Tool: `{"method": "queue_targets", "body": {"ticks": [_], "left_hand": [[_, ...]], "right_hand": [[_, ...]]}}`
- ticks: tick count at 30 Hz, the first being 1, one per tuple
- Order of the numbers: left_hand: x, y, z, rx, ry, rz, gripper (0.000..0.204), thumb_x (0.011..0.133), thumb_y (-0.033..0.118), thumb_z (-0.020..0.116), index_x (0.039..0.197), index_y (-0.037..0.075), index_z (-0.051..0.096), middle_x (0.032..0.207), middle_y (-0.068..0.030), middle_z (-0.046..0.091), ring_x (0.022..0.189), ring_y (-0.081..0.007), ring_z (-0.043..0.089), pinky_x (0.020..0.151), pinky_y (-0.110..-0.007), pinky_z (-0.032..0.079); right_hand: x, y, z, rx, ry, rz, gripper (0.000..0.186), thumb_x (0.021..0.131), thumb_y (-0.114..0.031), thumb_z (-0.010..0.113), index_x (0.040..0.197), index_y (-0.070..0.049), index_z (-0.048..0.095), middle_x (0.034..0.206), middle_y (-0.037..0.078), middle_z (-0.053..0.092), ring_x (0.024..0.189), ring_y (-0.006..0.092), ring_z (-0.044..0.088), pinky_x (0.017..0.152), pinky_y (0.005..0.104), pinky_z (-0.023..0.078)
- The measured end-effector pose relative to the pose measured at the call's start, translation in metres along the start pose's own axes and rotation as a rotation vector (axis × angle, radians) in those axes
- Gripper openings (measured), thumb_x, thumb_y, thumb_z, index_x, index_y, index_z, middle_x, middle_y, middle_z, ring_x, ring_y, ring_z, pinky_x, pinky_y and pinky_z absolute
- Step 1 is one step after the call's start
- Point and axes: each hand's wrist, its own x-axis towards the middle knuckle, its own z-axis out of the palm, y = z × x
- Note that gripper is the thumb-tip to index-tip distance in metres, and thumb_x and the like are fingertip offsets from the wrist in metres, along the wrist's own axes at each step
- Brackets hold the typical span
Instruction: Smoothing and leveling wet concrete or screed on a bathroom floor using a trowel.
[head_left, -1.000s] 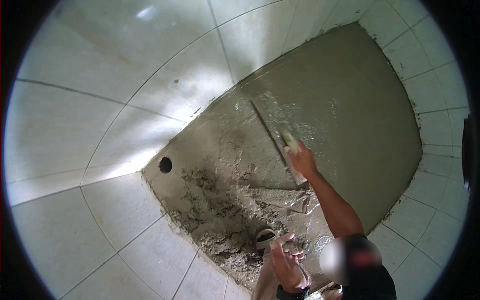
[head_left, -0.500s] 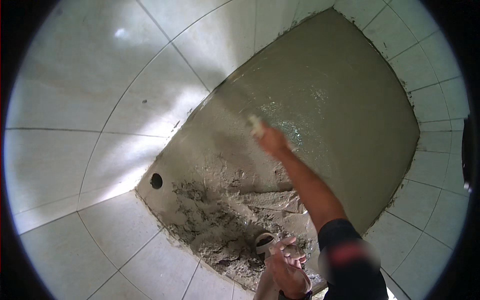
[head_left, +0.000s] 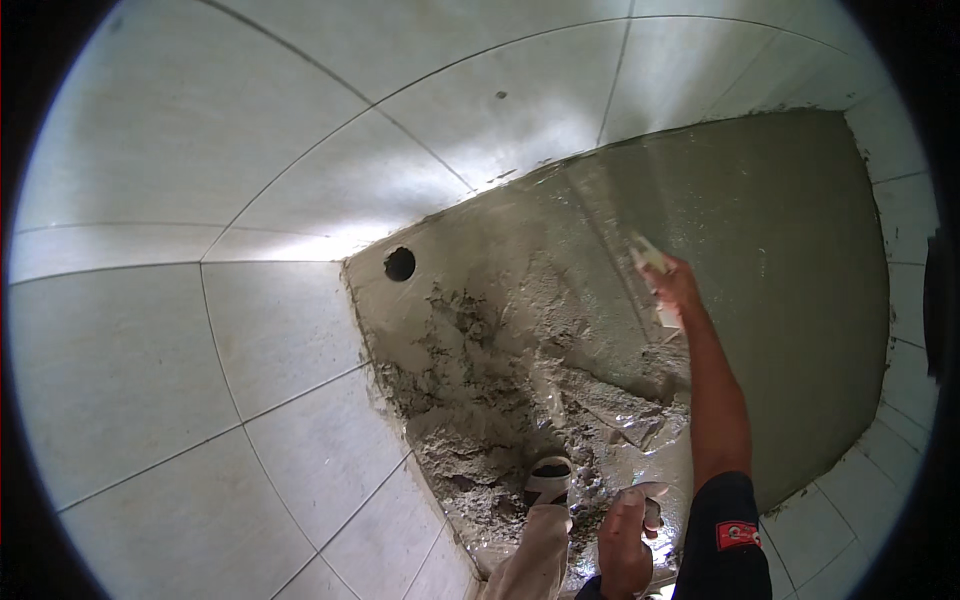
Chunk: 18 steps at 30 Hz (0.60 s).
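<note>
My right hand point(head_left: 675, 287) reaches forward over the wet mortar floor point(head_left: 800, 300), closed on the pale handle point(head_left: 650, 255) of a trowel. Its blade is hard to make out against the grey mortar; a thin straight line runs just left of the hand. Low in the picture, my left hand point(head_left: 626, 540) has its fingers curled, and whatever lies in them, if anything, is unclear. Beneath and left of my hands is rough, lumpy mortar point(head_left: 470, 420), while the surface to the right of the trowel looks smooth.
A round dark drain hole point(head_left: 400, 264) opens in the far left corner of the mortar. Pale tiled walls point(head_left: 290, 190) and tiles point(head_left: 320, 440) border it. My sandalled foot point(head_left: 550, 480) stands on the rough part, next to my left hand.
My view has turned, so the drain hole and mortar have shifted in the picture. My right hand with the trowel now appears farther right. The left hand's fingers look more curled.
</note>
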Motion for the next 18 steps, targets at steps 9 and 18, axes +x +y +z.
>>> {"method": "queue_targets", "body": {"ticks": [9, 18], "left_hand": [[0.030, 0.026, -0.012, -0.491, -0.037, -0.292, 0.032, 0.100, 0.007, 0.029, 0.112, -0.003, 0.057, 0.073, -0.0092, 0.050, 0.059, -0.0205, 0.046, 0.053, -0.032, 0.039], [0.048, 0.040, -0.024, -0.934, 0.022, -0.885, 0.045, 0.105, 0.031, 0.029, 0.104, 0.000, 0.061, 0.062, -0.0004, 0.041, 0.054, -0.0088, 0.038, 0.050, -0.025, 0.032]], "right_hand": [[-0.070, -0.048, 0.139, -0.515, -0.366, -0.163, 0.066, 0.084, -0.041, 0.069, 0.137, -0.007, 0.048, 0.111, 0.020, 0.066, 0.097, 0.0302, 0.065, 0.089, 0.0391, 0.049], [-0.094, -0.038, 0.144, -0.184, 0.011, -0.194, 0.046, 0.089, -0.029, 0.064, 0.127, -0.005, 0.056, 0.103, 0.015, 0.069, 0.094, 0.0277, 0.066, 0.084, 0.0362, 0.049]]}}
